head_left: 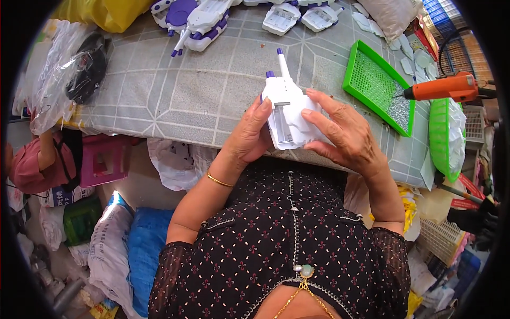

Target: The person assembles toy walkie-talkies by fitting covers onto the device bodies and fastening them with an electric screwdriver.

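Observation:
A white toy walkie-talkie (275, 89) with a purple-tipped antenna is held over the table's near edge, its back facing up. My left hand (249, 130) is closed around its left side, thumb on the casing. A slot-like battery compartment shows in the back. My right hand (344, 130) has its fingers and thumb closed on a smooth white cover piece (303, 119), which lies against the right part of the back. Whether that cover is seated or just resting there, I cannot tell.
Several white and purple toy walkie-talkies (204, 24) lie at the back. To the right are a green tray (366, 80) with small screws, an orange electric screwdriver (443, 87) above it, and a round green basket (440, 138). A person's arm (45, 154) shows at far left.

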The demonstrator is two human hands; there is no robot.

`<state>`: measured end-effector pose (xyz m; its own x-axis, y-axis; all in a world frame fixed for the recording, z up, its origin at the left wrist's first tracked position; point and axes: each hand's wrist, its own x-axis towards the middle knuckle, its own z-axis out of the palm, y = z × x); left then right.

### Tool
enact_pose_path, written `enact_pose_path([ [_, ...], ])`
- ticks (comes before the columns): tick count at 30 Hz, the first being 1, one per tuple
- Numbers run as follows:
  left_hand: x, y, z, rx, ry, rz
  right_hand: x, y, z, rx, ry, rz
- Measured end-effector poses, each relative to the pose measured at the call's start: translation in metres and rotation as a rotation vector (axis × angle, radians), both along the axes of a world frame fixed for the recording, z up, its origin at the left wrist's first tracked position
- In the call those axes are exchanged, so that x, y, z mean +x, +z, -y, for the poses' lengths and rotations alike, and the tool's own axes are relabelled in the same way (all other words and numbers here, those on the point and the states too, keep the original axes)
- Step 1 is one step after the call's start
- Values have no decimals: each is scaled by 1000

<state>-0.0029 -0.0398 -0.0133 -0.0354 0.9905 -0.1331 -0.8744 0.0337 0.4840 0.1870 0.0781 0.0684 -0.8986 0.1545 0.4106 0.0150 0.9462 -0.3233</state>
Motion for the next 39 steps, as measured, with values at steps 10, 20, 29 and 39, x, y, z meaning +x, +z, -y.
enact_pose_path([
  [10, 2, -7, 1, 7, 25, -36, -8, -9, 12, 116, -3, 1],
  [20, 6, -11, 0, -10, 83, -134, -8, -25, 20, 188, -58, 21],
  [29, 5, -6, 0, -21, 70, -115, -9, -28, 13, 143, -20, 13],
  [39, 9, -6, 3, 48, 100, -354, -2, -39, 12, 61, 23, -9],
])
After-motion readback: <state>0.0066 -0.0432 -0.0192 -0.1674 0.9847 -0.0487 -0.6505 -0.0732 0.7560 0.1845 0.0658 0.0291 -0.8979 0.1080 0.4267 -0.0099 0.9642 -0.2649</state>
